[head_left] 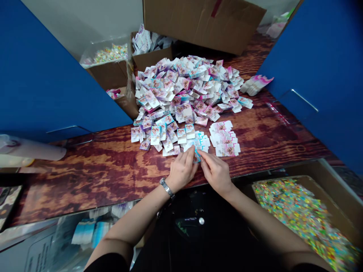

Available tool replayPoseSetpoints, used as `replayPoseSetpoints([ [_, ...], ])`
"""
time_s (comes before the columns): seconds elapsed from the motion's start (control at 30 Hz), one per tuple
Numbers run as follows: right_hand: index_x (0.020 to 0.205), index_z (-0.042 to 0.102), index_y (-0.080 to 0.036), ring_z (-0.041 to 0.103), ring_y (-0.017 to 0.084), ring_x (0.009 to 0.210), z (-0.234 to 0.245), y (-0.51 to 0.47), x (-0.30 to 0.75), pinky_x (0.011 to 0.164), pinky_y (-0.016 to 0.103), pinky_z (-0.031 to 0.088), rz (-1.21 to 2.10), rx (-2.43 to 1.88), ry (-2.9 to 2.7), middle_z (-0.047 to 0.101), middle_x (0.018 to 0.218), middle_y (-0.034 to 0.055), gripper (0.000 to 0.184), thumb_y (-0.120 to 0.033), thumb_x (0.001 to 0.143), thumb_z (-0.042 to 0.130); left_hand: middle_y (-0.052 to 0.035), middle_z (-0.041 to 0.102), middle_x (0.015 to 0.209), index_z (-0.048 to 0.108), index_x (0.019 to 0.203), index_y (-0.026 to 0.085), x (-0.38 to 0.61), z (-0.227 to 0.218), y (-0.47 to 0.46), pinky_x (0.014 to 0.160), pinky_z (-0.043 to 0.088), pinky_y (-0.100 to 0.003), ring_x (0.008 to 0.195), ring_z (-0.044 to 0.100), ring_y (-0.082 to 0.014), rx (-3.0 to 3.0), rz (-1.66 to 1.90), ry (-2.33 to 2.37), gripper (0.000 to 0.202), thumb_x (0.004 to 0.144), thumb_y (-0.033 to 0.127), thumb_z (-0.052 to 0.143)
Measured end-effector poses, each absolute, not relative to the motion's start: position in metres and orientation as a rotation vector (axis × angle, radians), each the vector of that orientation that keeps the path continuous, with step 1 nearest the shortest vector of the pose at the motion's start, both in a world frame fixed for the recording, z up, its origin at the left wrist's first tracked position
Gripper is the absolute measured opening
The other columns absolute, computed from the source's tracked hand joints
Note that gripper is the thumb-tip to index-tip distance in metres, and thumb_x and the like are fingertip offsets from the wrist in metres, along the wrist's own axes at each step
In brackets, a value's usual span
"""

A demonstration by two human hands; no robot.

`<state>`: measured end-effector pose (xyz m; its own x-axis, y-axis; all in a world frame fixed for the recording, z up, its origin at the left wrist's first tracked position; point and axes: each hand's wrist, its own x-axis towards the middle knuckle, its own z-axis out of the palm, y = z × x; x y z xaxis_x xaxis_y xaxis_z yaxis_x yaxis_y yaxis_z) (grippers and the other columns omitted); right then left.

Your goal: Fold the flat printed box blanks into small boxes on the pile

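Between my hands, near the table's front edge, is a small blue-edged carton (196,155), partly covered by my fingers. My left hand (183,168), with a metal watch at the wrist, has its fingers closed on the carton's left side. From the right, my right hand (217,172) pinches the carton's near edge between thumb and fingertips. Just beyond lie overlapping flat blue-edged cartons (202,139). To their right is a row of flat pink-edged cartons (225,141). A large heap of small folded cartons (184,87) rises behind, many with end flaps open.
Blue cabinet doors (56,75) flank the wood-patterned table (85,173). Brown cardboard boxes (198,22) stand at the back. Below the table at right, an open box holds colourful small wrapped pieces (300,215). A bundle of flat cartons (256,85) lies right of the heap.
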<state>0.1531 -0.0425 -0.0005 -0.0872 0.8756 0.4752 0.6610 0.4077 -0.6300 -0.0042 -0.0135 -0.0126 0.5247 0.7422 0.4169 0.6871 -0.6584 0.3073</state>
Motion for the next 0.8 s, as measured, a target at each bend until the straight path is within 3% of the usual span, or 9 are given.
replayPoseSetpoints([
  [0.27, 0.144, 0.039, -0.015, 0.058, 0.022, 0.12, -0.021, -0.049, 0.143, 0.1, 0.038, 0.053, -0.016, -1.197, -1.922, 0.06, 0.129, 0.0129, 0.052, -0.008, 0.092, 0.044, -0.0207, 0.056, 0.127, 0.025, 0.143, 0.006, -0.004, -0.015, -0.014, 0.088, 0.053, -0.042, 0.108, 0.058, -0.0273, 2.675, 0.723, 1.211, 0.056, 0.092, 0.021, 0.042],
  [0.5, 0.139, 0.045, -0.021, 0.064, 0.018, 0.107, -0.018, -0.034, 0.163, 0.095, 0.033, 0.053, 0.316, -1.117, -2.044, 0.066, 0.121, 0.0068, 0.044, -0.016, 0.096, 0.043, -0.0201, 0.062, 0.116, 0.035, 0.137, 0.003, -0.016, -0.02, -0.015, 0.078, 0.056, -0.038, 0.096, 0.061, -0.0262, 2.774, 0.631, 1.218, 0.05, 0.092, 0.024, 0.044],
  [0.57, 0.136, 0.048, -0.02, 0.065, 0.019, 0.101, -0.017, -0.023, 0.175, 0.092, 0.033, 0.053, 0.323, -1.243, -2.069, 0.068, 0.116, 0.0073, 0.039, -0.023, 0.097, 0.043, -0.0204, 0.06, 0.121, 0.031, 0.141, 0.004, -0.024, -0.007, -0.002, 0.083, 0.054, -0.038, 0.104, 0.06, -0.0273, 2.806, 0.715, 1.329, 0.056, 0.093, 0.028, 0.047],
  [0.67, 0.131, 0.052, -0.017, 0.06, 0.027, 0.101, -0.018, -0.006, 0.188, 0.083, 0.04, 0.052, 0.141, -1.584, -2.199, 0.066, 0.112, 0.0117, 0.042, -0.035, 0.094, 0.051, -0.0275, 0.039, 0.143, 0.023, 0.145, 0.003, -0.034, 0.016, 0.021, 0.104, 0.04, -0.05, 0.133, 0.037, -0.0373, 2.781, 1.006, 1.599, 0.073, 0.09, 0.039, 0.055],
  [0.73, 0.125, 0.056, -0.017, 0.056, 0.032, 0.101, -0.019, 0.0, 0.19, 0.074, 0.041, 0.051, 0.047, -1.774, -2.322, 0.063, 0.113, 0.0139, 0.045, -0.042, 0.088, 0.059, -0.0277, 0.026, 0.15, 0.022, 0.146, 0.004, -0.036, 0.023, 0.028, 0.11, 0.028, -0.056, 0.142, 0.02, -0.0399, 2.781, 1.061, 1.625, 0.078, 0.089, 0.043, 0.056],
  [0.8, 0.117, 0.06, -0.018, 0.054, 0.033, 0.099, -0.021, 0.003, 0.19, 0.069, 0.038, 0.048, 0.017, -1.872, -2.38, 0.061, 0.109, 0.0149, 0.045, -0.047, 0.083, 0.064, -0.0239, 0.029, 0.15, 0.026, 0.146, 0.008, -0.032, 0.019, 0.026, 0.112, 0.026, -0.056, 0.143, 0.02, -0.0377, 2.843, 0.922, 1.49, 0.071, 0.09, 0.041, 0.054],
])
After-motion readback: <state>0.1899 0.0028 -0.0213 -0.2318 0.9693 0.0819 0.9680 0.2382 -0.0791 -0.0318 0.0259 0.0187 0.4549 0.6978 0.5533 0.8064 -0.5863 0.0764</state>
